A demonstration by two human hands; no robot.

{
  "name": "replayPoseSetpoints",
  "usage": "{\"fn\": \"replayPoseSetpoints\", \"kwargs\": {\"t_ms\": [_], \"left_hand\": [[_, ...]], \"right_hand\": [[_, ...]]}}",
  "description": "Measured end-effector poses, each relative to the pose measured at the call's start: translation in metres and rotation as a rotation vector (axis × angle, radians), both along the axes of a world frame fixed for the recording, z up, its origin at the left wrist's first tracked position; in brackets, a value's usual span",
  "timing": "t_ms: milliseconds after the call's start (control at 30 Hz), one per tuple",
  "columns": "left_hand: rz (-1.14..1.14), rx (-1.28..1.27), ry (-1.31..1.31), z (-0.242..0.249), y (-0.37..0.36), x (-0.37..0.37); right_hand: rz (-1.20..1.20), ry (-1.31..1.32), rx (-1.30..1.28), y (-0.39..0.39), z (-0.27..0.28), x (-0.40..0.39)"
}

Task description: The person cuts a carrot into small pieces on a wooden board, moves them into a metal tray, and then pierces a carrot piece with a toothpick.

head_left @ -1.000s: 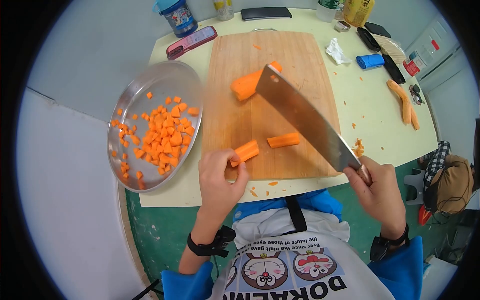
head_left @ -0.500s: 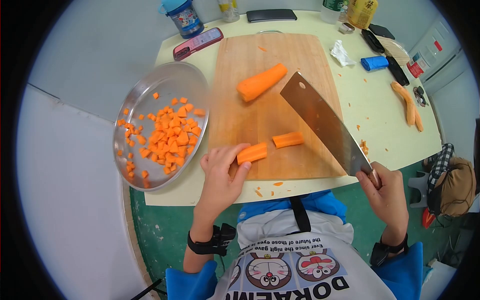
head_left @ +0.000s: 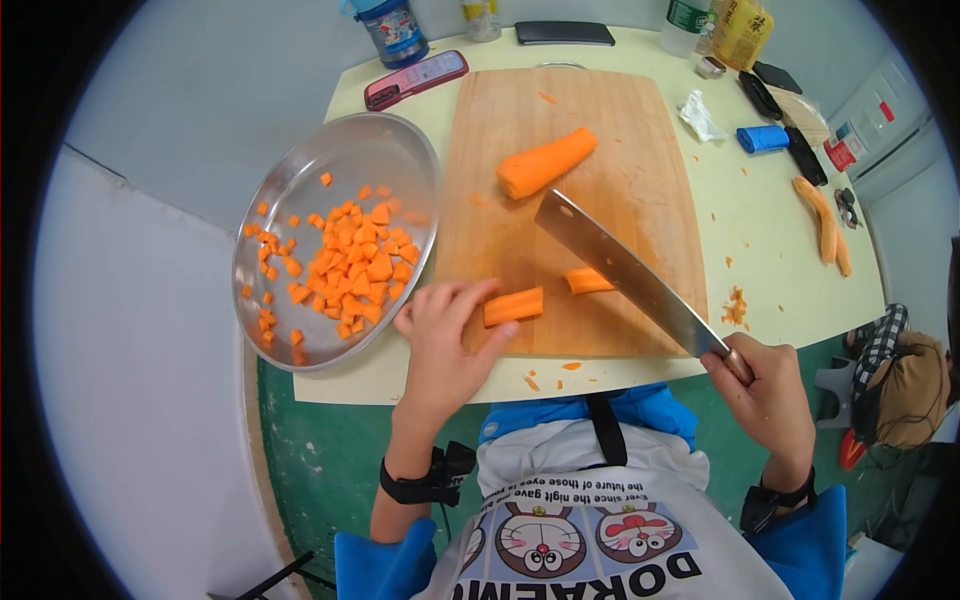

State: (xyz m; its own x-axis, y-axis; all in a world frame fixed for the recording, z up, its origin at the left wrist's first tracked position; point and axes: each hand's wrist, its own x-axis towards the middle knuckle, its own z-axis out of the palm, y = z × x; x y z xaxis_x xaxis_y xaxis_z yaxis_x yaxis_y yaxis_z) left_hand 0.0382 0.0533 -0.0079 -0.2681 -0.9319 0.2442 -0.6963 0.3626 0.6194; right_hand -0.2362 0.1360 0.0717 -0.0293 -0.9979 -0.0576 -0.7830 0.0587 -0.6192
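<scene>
My right hand (head_left: pixel 762 392) grips the handle of a cleaver (head_left: pixel 632 280), whose broad blade slants up and left over the wooden cutting board (head_left: pixel 610 335). Under the blade lies a carrot stick (head_left: pixel 588 280), partly hidden by it. My left hand (head_left: pixel 447 330) is at the board's lower left, thumb and fingers apart around the end of another carrot piece (head_left: pixel 514 306). A thick peeled carrot chunk (head_left: pixel 546 163) rests farther up the board. Left of the board, a round metal tray (head_left: pixel 428 190) contains many diced carrot cubes (head_left: pixel 350 265).
A phone in a red case (head_left: pixel 416 80), a blue bottle (head_left: pixel 395 35) and a black flat case (head_left: pixel 565 34) line the far edge. To the right are crumpled tissue (head_left: pixel 702 116), a blue roll (head_left: pixel 762 139) and orange root pieces (head_left: pixel 823 225). Carrot scraps (head_left: pixel 735 307) dot the table.
The cleaver has shifted left, its blade now covering part of the right carrot stick. My left thumb and fingers have spread away from the other carrot piece. The whole view has shifted slightly.
</scene>
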Motion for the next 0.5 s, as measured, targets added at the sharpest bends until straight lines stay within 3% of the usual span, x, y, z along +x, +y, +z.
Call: {"fn": "replayPoseSetpoints", "kwargs": {"t_ms": [67, 400, 467, 500], "left_hand": [[-0.072, -0.089, -0.165, 0.002, 0.002, -0.001], [-0.068, -0.038, -0.021, 0.004, 0.003, -0.002], [0.029, -0.018, 0.451, 0.013, 0.004, 0.000], [0.018, -0.012, 0.446, 0.016, 0.005, 0.004]], "right_hand": [[0.003, 0.004, -0.034, -0.001, 0.001, 0.002], [0.057, 0.072, -0.013, -0.006, 0.007, 0.002], [0.125, 0.106, 0.004, -0.011, 0.013, 0.001], [0.115, 0.101, 0.008, -0.014, 0.014, 0.000]]}}
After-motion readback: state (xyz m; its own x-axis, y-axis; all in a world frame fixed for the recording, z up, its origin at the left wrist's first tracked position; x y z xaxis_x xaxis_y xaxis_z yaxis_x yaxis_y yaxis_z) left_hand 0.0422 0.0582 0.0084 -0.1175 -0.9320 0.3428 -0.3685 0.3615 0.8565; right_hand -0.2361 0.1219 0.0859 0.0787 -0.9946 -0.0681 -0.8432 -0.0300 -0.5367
